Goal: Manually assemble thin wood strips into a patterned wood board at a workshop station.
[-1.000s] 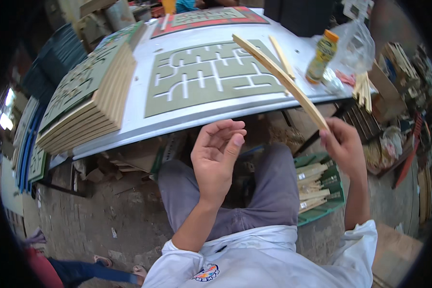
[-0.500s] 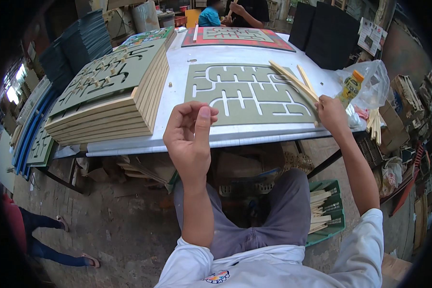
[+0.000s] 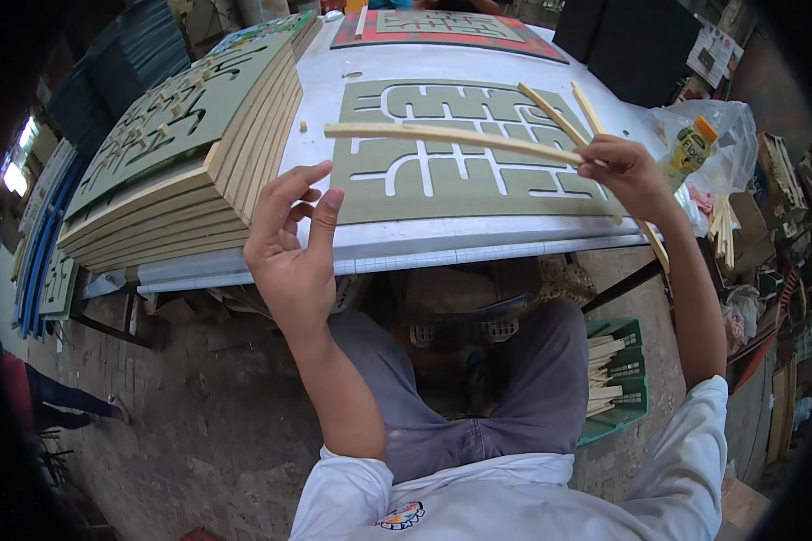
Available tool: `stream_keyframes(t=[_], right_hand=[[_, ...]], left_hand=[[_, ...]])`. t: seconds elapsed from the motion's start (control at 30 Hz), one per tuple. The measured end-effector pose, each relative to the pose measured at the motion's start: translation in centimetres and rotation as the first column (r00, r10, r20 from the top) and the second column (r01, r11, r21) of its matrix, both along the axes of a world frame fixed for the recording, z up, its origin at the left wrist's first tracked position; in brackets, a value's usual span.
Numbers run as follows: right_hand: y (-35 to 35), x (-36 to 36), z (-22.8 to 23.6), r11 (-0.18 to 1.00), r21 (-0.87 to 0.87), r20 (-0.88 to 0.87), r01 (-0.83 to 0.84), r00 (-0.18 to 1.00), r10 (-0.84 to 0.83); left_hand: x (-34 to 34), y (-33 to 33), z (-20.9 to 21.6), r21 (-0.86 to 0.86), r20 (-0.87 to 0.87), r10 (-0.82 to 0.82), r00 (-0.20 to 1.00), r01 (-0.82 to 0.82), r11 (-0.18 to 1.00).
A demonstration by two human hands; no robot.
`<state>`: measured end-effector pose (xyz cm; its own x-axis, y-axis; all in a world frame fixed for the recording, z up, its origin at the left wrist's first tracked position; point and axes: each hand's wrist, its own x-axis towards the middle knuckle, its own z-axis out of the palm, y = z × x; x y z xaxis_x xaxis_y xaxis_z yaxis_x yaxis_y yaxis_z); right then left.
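My right hand (image 3: 630,173) pinches one end of a thin wooden strip (image 3: 451,136), which points left above the grey-green board with cut-out slots (image 3: 379,207). Two more pale strips, a left one (image 3: 550,111) and a right one (image 3: 588,108), slant from the board's far right toward that hand. A strip end (image 3: 652,243) shows below my right wrist, past the table edge; which strip it belongs to is hidden. My left hand (image 3: 293,239) is raised near the board's left front corner, thumb and fingers apart and bent, holding nothing. The held strip's free end is close above its fingertips.
A tall stack of wood-edged slotted boards (image 3: 262,126) stands left on the white table (image 3: 320,68). A red-bordered board (image 3: 541,51) lies at the back. Right are a yellow-capped bottle (image 3: 690,149) and a plastic bag (image 3: 735,153). A green crate (image 3: 636,397) of strips sits below.
The strip in my right hand has swung from pointing away to pointing left across the board. My left hand has moved left and its fingers have spread. The view has tilted downward.
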<state>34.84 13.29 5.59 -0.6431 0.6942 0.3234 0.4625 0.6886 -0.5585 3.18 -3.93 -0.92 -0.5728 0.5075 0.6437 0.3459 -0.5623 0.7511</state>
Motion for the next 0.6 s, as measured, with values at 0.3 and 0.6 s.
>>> stream_keyframes(t=[0.3,0.6], right_hand=[[-1.5,-1.4,-2.0,0.995,-0.009,0.146,-0.104,0.984,0.104],[0.4,-0.5,-1.6,0.974,0.024,0.166,-0.223,0.962,0.216]], left_hand=[[-1.1,-0.5,-0.6,-0.291,-0.355,0.105,0.929,-0.217,0.932],[-1.2,0.0,-1.0,-0.383,-0.354,0.131,0.926,-0.272,0.883]])
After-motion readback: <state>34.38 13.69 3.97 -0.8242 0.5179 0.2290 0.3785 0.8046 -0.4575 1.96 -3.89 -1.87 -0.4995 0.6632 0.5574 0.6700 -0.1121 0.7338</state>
